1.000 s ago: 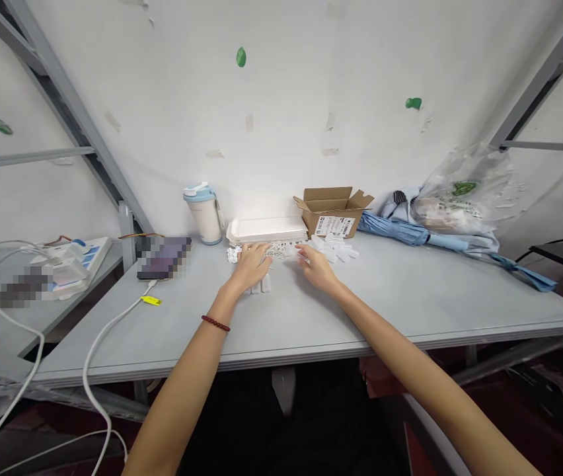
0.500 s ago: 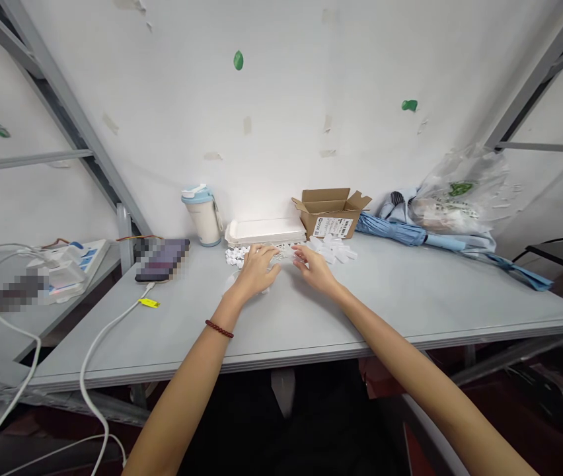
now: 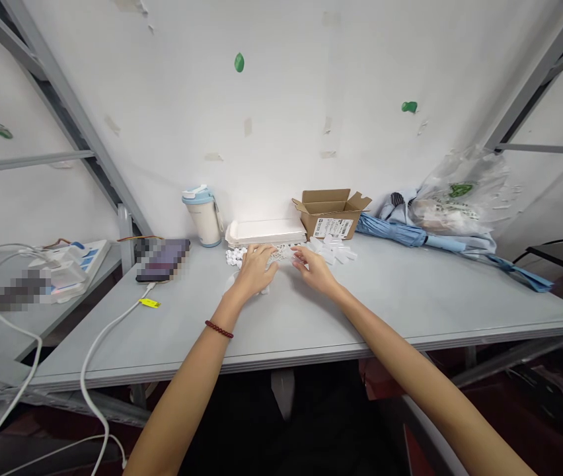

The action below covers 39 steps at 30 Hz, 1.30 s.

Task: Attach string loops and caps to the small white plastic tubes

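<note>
My left hand [image 3: 256, 270] is over the table among small white pieces, its fingers stretched forward and its thumb apart. Facing it, my right hand [image 3: 315, 270] has lightly bent fingers, with a gap between thumb and forefinger. Between the fingertips of both hands lie pale, partly see-through bits [image 3: 283, 254], too small to name. A heap of small white caps [image 3: 234, 257] sits left of my left hand, partly hidden by it. Clear plastic tube-like pieces [image 3: 337, 250] are piled beyond my right hand. Something clear [image 3: 264, 289] shows under my left palm.
Behind the hands stand a white tray-like stack [image 3: 267, 231] and an opened cardboard box [image 3: 330, 215]. A tumbler [image 3: 203, 215] and a phone [image 3: 163, 260] on a white cable [image 3: 108, 327] are to the left. A folded blue umbrella [image 3: 400, 231] and plastic bag [image 3: 460, 192] lie right.
Both hands stay nearly in place over the white pieces, with only slight finger movement. Nothing else has visibly moved.
</note>
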Each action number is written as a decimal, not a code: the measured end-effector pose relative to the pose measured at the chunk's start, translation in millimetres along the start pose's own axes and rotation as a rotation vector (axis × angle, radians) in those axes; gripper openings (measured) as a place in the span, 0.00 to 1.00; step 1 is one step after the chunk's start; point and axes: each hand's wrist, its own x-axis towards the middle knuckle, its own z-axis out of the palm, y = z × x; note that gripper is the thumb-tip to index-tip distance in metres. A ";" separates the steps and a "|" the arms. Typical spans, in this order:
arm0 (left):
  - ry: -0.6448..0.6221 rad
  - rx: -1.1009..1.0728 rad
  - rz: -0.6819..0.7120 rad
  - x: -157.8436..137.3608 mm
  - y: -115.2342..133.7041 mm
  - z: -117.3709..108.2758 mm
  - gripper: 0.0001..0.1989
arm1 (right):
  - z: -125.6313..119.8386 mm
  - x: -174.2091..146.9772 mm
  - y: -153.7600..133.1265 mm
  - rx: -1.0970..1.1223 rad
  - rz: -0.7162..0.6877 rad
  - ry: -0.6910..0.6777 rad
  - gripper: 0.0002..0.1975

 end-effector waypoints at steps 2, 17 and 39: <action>0.001 -0.001 0.002 0.0 -0.6 0.4 0.19 | 0.3 0.1 0.2 0.000 0.000 0.007 0.20; 0.023 0.030 -0.043 0.2 -1.6 -0.3 0.19 | -0.8 -0.1 -1.0 0.029 0.001 0.027 0.19; 0.026 -0.036 0.176 -1.1 -0.1 2.4 0.18 | -0.5 -0.5 -0.2 0.063 -0.066 0.002 0.18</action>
